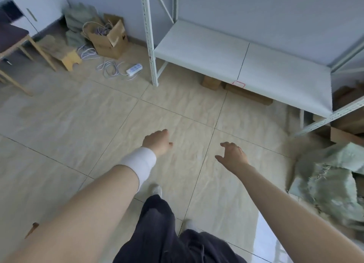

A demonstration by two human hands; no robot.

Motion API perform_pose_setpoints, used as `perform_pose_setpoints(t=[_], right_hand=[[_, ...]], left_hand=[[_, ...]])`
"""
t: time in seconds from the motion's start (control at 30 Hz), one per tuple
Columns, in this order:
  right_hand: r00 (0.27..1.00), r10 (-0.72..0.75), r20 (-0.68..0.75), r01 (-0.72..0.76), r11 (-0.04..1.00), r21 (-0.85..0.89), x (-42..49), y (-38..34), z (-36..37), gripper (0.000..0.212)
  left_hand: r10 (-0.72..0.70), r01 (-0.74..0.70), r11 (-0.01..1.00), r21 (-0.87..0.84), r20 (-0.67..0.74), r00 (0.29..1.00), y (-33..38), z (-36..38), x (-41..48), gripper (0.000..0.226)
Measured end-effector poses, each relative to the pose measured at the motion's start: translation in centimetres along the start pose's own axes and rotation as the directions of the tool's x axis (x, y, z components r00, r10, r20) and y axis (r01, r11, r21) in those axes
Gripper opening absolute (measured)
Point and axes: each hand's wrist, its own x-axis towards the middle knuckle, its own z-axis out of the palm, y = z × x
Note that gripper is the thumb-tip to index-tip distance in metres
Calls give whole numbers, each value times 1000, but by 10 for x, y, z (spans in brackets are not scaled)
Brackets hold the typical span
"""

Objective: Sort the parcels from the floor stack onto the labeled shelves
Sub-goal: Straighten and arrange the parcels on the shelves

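While open-flapped, cardboard box of tangled cables near the shelf

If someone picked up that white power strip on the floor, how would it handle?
The power strip looks like a rigid plastic bar, probably light. Its cable lies in loose loops, so it would likely dangle and drag behind. On the smooth floor tiles it may slide easily if pushed.

Chair: far left, I see a dark seat and wood legs.
Stool: small, wood, just right of it.
Open box: cords inside, by the far wall.
Power strip: white, on the floor.
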Motion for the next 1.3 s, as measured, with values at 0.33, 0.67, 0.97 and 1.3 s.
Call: perform_pose_setpoints(t=[0.33, 0.67, 0.97, 1.3], right_hand=[[984, 16, -177, -5, 998, 62, 66, -90, -86, 56], [936, 14, -353, 6, 998, 55, 142, -103, -209, 53], [877, -37, -478, 58, 998, 29, 197, -119, -325, 57], [758, -61, -650, 85, 996, 6, 246, -191, -449, 58]], left_hand=[[237, -230, 966, 117, -47, 970, 4, -105, 96, 40], [379, -354, 922, 157, -188, 906, 80, -219, 171, 37], [439, -376, 896, 237, -341, 831, 132, -333, 224, 44], [555, -439, 831, 342, -460, 693, 149, -480, 275, 45]])
